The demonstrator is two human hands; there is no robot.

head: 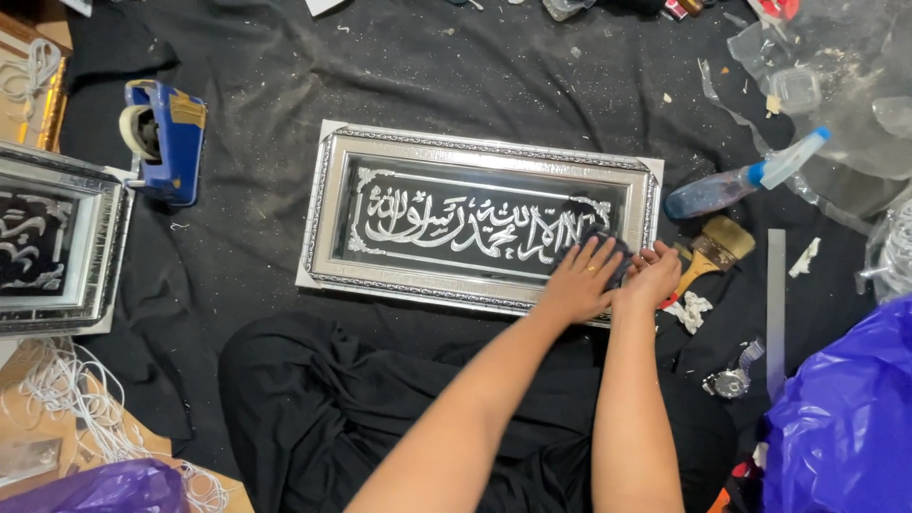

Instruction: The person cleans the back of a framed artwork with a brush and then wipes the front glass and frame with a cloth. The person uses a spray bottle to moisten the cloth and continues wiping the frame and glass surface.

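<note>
A silver ornate picture frame with silver calligraphy on a black ground under glass lies flat on black cloth. My left hand presses a dark cloth onto the glass at the frame's right end, fingers spread over it. My right hand rests on the frame's lower right corner, fingers curled against the rim. Both forearms reach in from the bottom of the view.
A blue spray bottle and a paintbrush lie right of the frame. A metal ruler, a wristwatch and a purple plastic bag lie further right. A blue tape dispenser and a second silver frame lie at left.
</note>
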